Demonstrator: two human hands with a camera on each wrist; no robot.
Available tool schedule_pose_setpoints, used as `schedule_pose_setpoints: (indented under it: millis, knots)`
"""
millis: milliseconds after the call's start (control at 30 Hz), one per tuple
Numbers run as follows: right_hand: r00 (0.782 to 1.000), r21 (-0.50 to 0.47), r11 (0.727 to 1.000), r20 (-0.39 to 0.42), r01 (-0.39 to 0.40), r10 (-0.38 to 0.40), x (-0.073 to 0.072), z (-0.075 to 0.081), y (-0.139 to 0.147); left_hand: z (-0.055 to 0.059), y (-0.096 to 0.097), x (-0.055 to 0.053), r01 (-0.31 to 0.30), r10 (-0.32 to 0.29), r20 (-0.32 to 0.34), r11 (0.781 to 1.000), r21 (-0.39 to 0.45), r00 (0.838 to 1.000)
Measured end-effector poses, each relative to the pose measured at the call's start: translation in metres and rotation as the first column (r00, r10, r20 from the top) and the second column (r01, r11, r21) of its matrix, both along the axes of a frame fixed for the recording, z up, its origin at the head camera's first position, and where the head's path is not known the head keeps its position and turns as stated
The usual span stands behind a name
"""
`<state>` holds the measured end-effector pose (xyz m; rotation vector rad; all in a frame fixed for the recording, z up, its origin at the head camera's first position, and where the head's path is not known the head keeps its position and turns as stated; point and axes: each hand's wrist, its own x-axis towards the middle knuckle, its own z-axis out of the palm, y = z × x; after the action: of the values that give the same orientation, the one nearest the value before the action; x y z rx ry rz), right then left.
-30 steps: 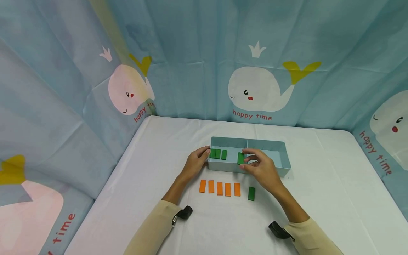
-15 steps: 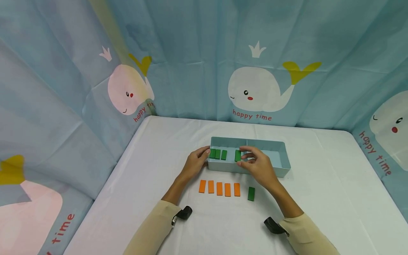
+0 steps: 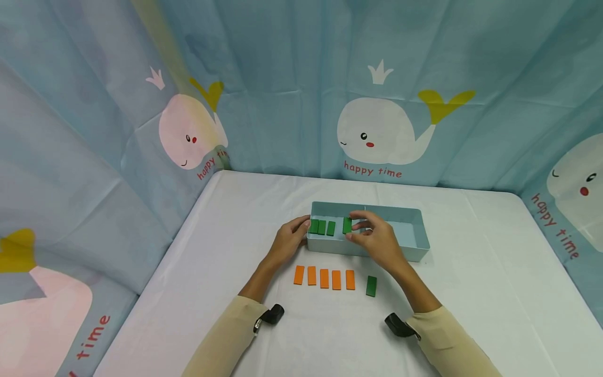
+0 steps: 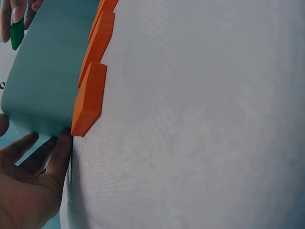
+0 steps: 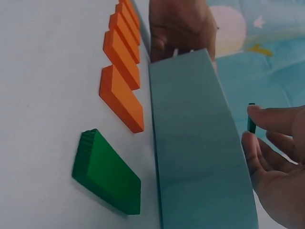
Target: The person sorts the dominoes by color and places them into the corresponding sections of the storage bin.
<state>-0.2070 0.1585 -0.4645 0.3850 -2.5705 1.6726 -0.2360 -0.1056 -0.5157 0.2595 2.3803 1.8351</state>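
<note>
A pale blue-green two-compartment box [image 3: 339, 247] stands on the white table. My left hand [image 3: 286, 243] holds its left end, thumb at the rim; in the left wrist view the fingertips meet the end wall. My right hand [image 3: 378, 242] pinches a green block [image 3: 347, 225] between thumb and fingertips, over the left compartment. Seen from the right wrist, this green block [image 5: 251, 119] is above the box rim. Three green blocks [image 3: 322, 227] stand in a row toward the left end of that compartment. The right compartment is partly hidden by my right hand.
In front of the box lie several orange blocks [image 3: 324, 278] in a row. One more green block [image 3: 371, 286] is at the right end of this row. A blue curtain [image 3: 292, 131] with whale prints hangs behind and beside the table [image 3: 254, 209].
My right hand has moved left and slightly away from me with the pinched green block, from near the divider to farther over the left compartment. The left hand stays at the box.
</note>
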Motion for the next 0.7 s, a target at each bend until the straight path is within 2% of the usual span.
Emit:
schedule_pose_setpoints:
  millis: [500, 700]
  knots:
    - [0.999, 0.034, 0.999, 0.042, -0.020, 0.019, -0.020, 0.003, -0.009, 0.000, 0.000, -0.001, -0.010, 0.010, 0.005, 1.000, -0.010, 1.000]
    - [0.998, 0.076, 0.997, 0.056, -0.021, 0.017, -0.026, 0.002, -0.013, -0.001, 0.000, 0.000, -0.006, 0.006, 0.003, 1.000, -0.012, 1.000]
